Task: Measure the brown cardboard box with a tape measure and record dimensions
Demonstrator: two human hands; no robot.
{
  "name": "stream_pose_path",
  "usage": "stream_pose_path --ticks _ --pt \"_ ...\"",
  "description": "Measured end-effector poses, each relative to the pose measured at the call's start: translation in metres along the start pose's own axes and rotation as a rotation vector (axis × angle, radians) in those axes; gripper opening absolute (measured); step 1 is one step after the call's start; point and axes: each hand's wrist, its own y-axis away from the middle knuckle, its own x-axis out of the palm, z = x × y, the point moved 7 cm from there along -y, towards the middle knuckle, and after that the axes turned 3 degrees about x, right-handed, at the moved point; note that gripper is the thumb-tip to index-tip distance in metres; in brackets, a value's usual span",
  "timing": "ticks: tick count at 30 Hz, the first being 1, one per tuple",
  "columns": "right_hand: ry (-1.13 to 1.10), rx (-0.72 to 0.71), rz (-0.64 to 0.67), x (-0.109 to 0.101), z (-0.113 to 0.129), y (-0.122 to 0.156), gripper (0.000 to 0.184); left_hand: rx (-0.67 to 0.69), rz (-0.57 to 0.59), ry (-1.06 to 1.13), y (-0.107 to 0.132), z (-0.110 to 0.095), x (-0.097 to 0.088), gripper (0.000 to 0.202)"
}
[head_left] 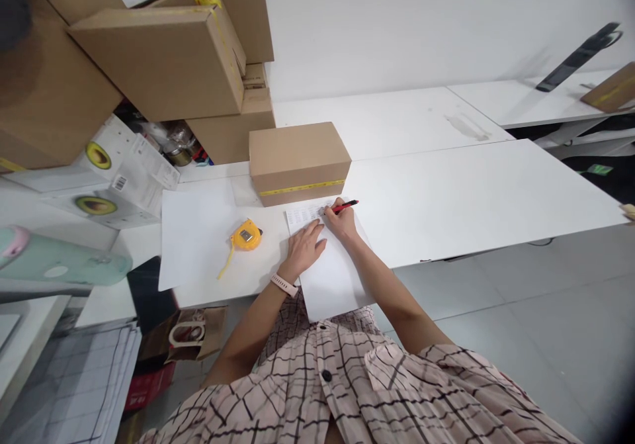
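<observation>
Pen (pixel 348 205) angled over paper (pixel 330 282), just on wearer's side of cardboard box (pixel 297 156), on desk (pixel 446 192). Right hand (pixel 340 220): grip closed on pen, low on barrel, likely best hold. Left hand (pixel 303 249): palm down, grip empty. Pen likely light, stiff; paper limp, easily creased. Pen red-and-black; paper white, small dark marks nearest box.

This is looking like an office or small stockroom. A white bench (pixel 476 186) is running beneath the right grip (pixel 341 220) and along a plain wall (pixel 377 34); a yellow-banded carton (pixel 300 159) is sitting just beyond the grip, and bigger cartons (pixel 159 60) are standing stacked farther off to its left. A tape measure (pixel 247 235) is lying left of the grip; grey floor tiles (pixel 555 325) are showing to its right.
</observation>
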Motion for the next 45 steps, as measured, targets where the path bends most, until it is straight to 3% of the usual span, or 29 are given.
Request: stream_pose_path --ticks 6,9,11,14,16,19,22,25,28,30,31,33,36,39,41,45 --pt "0.000 -0.035 -0.072 -0.013 0.007 0.004 0.027 0.016 -0.025 0.029 -0.002 -0.002 -0.001 0.046" --pt "0.128 -0.138 -0.081 -0.040 0.016 0.011 0.022 0.031 -0.073 0.109 0.006 0.000 -0.007 0.041" --pt "0.327 -0.268 -0.082 -0.064 0.019 0.016 0.020 0.027 -0.195 0.158 0.020 0.009 -0.022 0.033" --pt "0.673 -0.337 -0.041 -0.096 0.008 0.020 0.023 -0.076 -0.495 0.095 0.052 0.044 -0.057 0.025" --pt "0.862 -0.294 -0.002 -0.110 -0.006 0.019 0.031 -0.193 -0.612 0.004 0.072 0.074 -0.076 0.029" --pt "1.005 -0.250 0.027 -0.118 -0.017 0.017 0.040 -0.346 -0.557 -0.067 0.084 0.116 -0.085 0.056" --pt "1.023 -0.241 0.021 -0.118 -0.014 0.018 0.046 -0.395 -0.453 -0.012 0.084 0.140 -0.082 0.067" --pt "0.932 -0.213 -0.027 -0.117 0.001 0.021 0.046 -0.402 -0.521 0.232 0.081 0.142 -0.089 0.063" --pt "0.620 -0.166 -0.032 -0.106 0.029 0.025 0.037 -0.250 -0.491 0.757 0.064 0.115 -0.094 0.052" --pt "0.257 -0.076 0.077 -0.085 0.050 0.028 0.031 -0.080 -0.368 1.057 0.046 0.080 -0.098 0.051" --pt "0.055 -0.007 0.204 -0.068 0.059 0.030 0.033 -0.013 -0.313 1.135 0.037 0.063 -0.102 0.051" --pt "-0.227 0.111 0.444 -0.034 0.081 0.037 0.040 0.038 -0.249 1.175 0.021 0.037 -0.108 0.050" --pt "-0.376 0.177 0.552 -0.010 0.106 0.040 0.045 0.018 -0.206 1.125 0.005 0.018 -0.114 0.050" --pt "-0.385 0.174 0.539 -0.010 0.117 0.026 0.037 0.034 -0.191 1.104 -0.002 0.015 -0.124 0.049" --pt "-0.392 0.151 0.472 -0.018 0.122 0.003 0.033 0.036 -0.215 1.121 -0.007 0.023 -0.138 0.048" --pt "-0.435 0.044 0.198 -0.051 0.135 -0.073 0.025 -0.018 -0.433 1.180 -0.025 0.068 -0.185 0.044"
